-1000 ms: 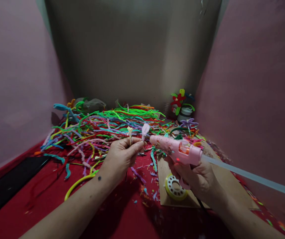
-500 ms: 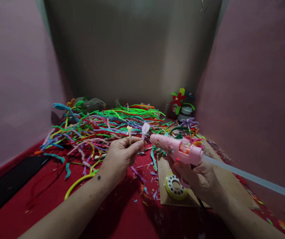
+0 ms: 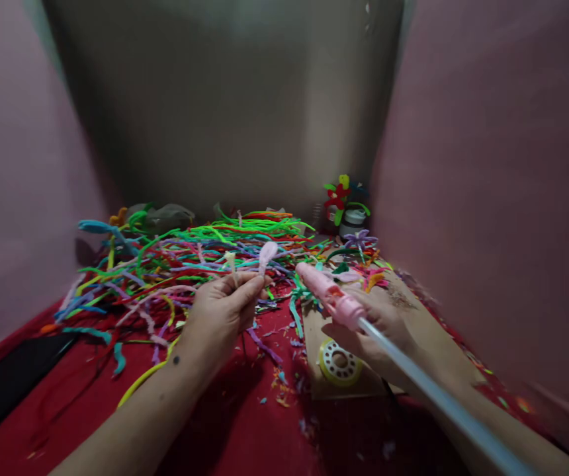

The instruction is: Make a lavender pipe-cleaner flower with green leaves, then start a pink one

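My left hand (image 3: 225, 307) pinches two small pipe-cleaner pieces upright: a pale pink looped petal (image 3: 267, 254) and a cream tufted stem (image 3: 230, 259). My right hand (image 3: 384, 324) grips a pink glue gun (image 3: 331, 297), its nozzle pointing up and left a short way from the petal. A long clear glue stick (image 3: 438, 396) juts from the gun's back toward the lower right. Both hands hover over the red cloth.
A tangled heap of coloured pipe cleaners (image 3: 175, 254) covers the red cloth (image 3: 245, 430) behind my hands. A cardboard sheet (image 3: 358, 383) carries a yellow tape roll (image 3: 338, 362). A jar with finished pipe-cleaner flowers (image 3: 344, 201) stands at the back right. Pink walls close in on both sides.
The view has shifted, with everything sliding left. The glue gun has turned, so its stick now points toward me, and its nozzle sits slightly farther from the petal.
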Demonstrator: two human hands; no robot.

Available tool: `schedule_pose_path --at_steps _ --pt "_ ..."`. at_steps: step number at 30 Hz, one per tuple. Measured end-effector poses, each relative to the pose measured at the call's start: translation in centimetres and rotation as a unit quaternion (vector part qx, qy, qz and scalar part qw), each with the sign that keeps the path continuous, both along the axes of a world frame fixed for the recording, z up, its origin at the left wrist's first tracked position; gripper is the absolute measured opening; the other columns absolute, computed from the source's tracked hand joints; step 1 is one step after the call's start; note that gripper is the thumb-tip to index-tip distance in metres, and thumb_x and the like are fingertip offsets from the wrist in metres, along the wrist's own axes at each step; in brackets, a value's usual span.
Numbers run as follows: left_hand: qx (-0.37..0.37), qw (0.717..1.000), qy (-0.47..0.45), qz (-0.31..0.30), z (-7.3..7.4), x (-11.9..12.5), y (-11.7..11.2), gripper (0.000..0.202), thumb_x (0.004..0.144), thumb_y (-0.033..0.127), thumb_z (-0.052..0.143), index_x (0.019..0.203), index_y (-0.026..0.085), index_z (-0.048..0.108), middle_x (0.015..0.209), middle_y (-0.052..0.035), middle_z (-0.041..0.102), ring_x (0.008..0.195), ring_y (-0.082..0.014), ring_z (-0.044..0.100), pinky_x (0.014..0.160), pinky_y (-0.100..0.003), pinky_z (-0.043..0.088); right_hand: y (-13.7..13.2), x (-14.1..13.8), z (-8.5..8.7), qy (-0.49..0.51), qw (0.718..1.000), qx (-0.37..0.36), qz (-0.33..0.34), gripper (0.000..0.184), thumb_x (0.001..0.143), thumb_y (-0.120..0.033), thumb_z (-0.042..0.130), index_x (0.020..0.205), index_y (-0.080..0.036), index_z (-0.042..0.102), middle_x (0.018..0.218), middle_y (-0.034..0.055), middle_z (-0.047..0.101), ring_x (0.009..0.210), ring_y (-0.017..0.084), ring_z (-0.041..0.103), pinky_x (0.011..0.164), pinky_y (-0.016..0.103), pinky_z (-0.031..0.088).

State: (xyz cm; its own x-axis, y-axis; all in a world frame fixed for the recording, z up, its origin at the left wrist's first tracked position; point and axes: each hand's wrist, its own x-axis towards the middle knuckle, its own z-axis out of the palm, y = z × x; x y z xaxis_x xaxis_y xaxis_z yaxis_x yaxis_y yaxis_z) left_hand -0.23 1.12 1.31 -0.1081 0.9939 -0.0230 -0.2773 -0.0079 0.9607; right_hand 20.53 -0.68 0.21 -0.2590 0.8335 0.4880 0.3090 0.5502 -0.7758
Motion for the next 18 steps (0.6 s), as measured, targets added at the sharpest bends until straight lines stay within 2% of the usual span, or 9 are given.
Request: schedule_pose_path --at_steps 2,6,11,15,18 --pt "0.002 1.0 -0.016 0.009 0.2 0.0 0.0 0.019 0.061 0.027 0.076 0.073 0.016 0.066 0.055 0.002 0.057 0.037 -0.0011 0.037 0.033 -0.013 0.022 -0.3 1.2 0.1 -0.091 0.994 0.04 -0.04 0.014 0.078 -0.031 0.059 0.078 -0.018 0.06 0.076 0.0031 0.058 0.069 0.016 0.05 0.064 0.029 0.041" --pt "-0.027 0.998 -0.04 0.032 1.5 0.7 -0.7 0.018 0.053 0.017 0.075 0.069 0.017 0.066 0.063 -0.001 0.064 0.045 -0.0062 0.052 0.034 -0.012 0.031 -1.3 5.3 -1.0 -0.232 0.959 0.065 -0.152 0.012 0.079 -0.029 0.057 0.081 -0.017 0.059 0.081 0.0059 0.058 0.078 0.019 0.051 0.071 0.032 0.041" --pt "-0.062 0.996 -0.037 0.059 2.8 1.6 -1.5 0.011 0.054 0.015 0.072 0.062 0.018 0.065 0.058 0.0004 0.062 0.046 -0.0077 0.053 0.035 -0.013 0.038 -1.5 10.4 -3.3 -0.316 0.925 -0.026 -0.212 0.023 0.08 -0.029 0.053 0.098 -0.016 0.06 0.096 0.0099 0.058 0.088 0.022 0.054 0.075 0.032 0.042" --pt "-0.06 0.997 -0.029 0.044 2.4 1.5 -1.2 0.011 0.054 0.015 0.071 0.064 0.017 0.066 0.054 0.0008 0.06 0.044 -0.0067 0.05 0.035 -0.013 0.036 -0.5 12.0 -3.9 -0.389 0.876 -0.086 -0.273 0.027 0.082 -0.036 0.049 0.093 -0.014 0.061 0.084 0.0102 0.057 0.076 0.021 0.053 0.068 0.032 0.041" --pt "-0.041 0.999 -0.018 0.02 1.5 1.2 -0.9 0.017 0.053 0.016 0.075 0.069 0.016 0.066 0.055 0.0013 0.059 0.044 -0.0048 0.048 0.036 -0.011 0.034 -0.3 12.0 -3.4 -0.42 0.859 -0.071 -0.285 0.03 0.081 -0.035 0.051 0.1 -0.014 0.062 0.086 0.0117 0.057 0.078 0.022 0.053 0.068 0.032 0.04"
